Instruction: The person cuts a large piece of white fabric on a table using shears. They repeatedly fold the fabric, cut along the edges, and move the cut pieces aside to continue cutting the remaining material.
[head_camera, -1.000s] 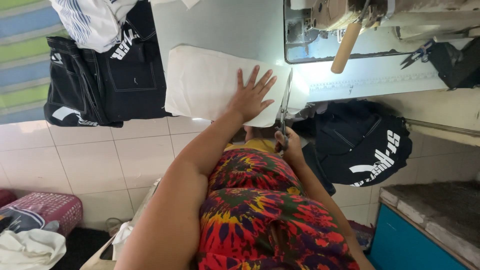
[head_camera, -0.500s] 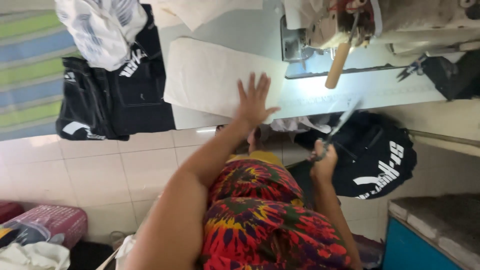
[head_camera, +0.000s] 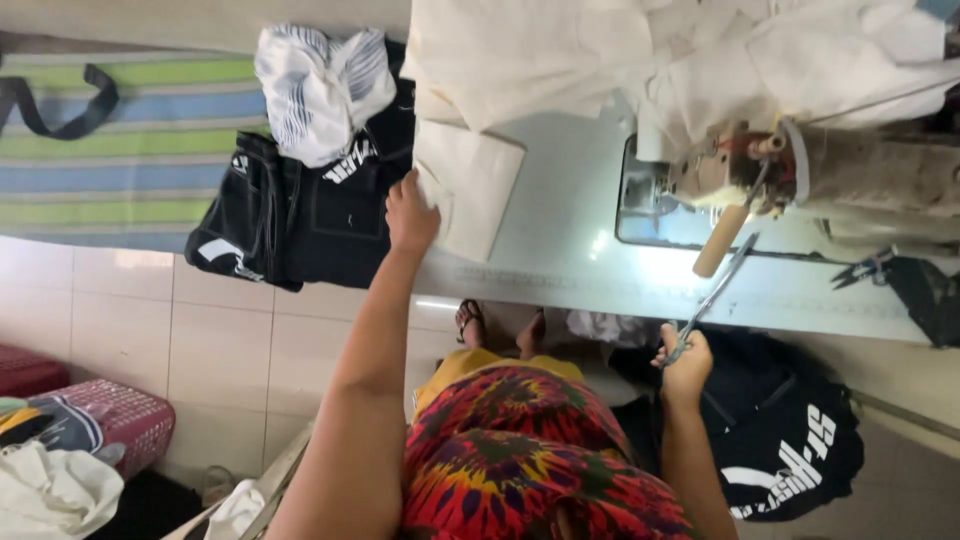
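Note:
My left hand (head_camera: 410, 215) is closed on the edge of a folded cream cloth piece (head_camera: 470, 185) lying on the pale sewing table (head_camera: 570, 270). My right hand (head_camera: 686, 365) holds a pair of scissors (head_camera: 712, 298) by the handles, blades pointing up over the table's near edge. A sewing machine (head_camera: 800, 175) stands to the right, with more cream fabric (head_camera: 640, 55) piled around and behind it.
Black garments with white print (head_camera: 310, 215) and a striped white cloth (head_camera: 320, 85) hang off the table's left end. Small snips (head_camera: 862, 270) lie at the right. A black printed garment (head_camera: 790, 440) sits below the table. A pink basket (head_camera: 110, 415) stands on the tiled floor.
My left hand went from lying flat on the cream cloth to gripping its left edge. My right hand with the scissors swung out to the right and lifted the blades.

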